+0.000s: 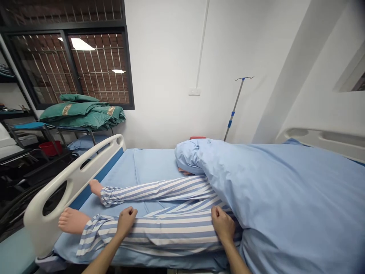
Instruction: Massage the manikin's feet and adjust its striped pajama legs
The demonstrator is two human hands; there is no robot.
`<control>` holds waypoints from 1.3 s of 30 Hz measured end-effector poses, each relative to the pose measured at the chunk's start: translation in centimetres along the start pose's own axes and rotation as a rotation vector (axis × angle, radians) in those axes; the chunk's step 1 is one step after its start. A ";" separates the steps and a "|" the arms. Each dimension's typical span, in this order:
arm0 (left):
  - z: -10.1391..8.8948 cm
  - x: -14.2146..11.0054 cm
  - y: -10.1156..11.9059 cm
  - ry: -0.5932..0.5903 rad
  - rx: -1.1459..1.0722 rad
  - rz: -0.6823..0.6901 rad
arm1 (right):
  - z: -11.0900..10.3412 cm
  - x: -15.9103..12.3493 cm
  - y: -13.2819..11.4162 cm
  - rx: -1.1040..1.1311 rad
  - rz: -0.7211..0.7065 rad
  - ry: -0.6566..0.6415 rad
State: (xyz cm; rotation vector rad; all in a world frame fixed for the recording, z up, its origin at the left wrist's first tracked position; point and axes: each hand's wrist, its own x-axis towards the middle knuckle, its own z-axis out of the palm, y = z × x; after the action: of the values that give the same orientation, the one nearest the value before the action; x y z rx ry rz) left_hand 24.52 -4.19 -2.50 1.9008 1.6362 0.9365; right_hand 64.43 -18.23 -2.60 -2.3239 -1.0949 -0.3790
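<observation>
A figure that looks like a care manikin lies on the bed in blue-and-white striped trousers (pixel 176 230), its bare feet (pixel 73 220) towards the footboard. My left hand (pixel 127 220) is a closed fist, thumb side up, over the lower part of the nearer leg. Against the thigh of the same leg, beside the edge of the quilt, my right hand (pixel 223 225) is also curled into a fist. Nothing shows in either hand. The light blue quilt (pixel 273 186) covers the upper body, and fingers (pixel 184 172) peek from under its folded edge.
The white footboard (pixel 76 171) stands at the left, the headboard (pixel 327 139) at the far right. An IV pole (pixel 236 102) rises behind the bed. Green bundles (pixel 85 112) lie on a rack under the barred window, and a red basin (pixel 50 148) sits below.
</observation>
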 end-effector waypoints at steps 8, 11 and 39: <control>-5.6 1.4 -6.5 0.018 0.210 -0.129 | 0.0 0.3 -0.4 -0.093 0.052 -0.113; -5.2 1.1 -6.1 0.028 0.337 -0.215 | -0.5 0.3 -1.0 -0.133 0.073 -0.155; -5.6 1.9 -8.3 0.079 -0.366 -0.123 | 7.9 -19.2 -39.0 0.883 -0.209 -0.424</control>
State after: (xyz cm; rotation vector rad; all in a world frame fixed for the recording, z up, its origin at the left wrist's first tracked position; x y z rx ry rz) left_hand 14.91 -1.24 -4.44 1.5188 1.4838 1.1789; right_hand 22.25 -5.14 -4.26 -1.5207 -1.3440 0.4747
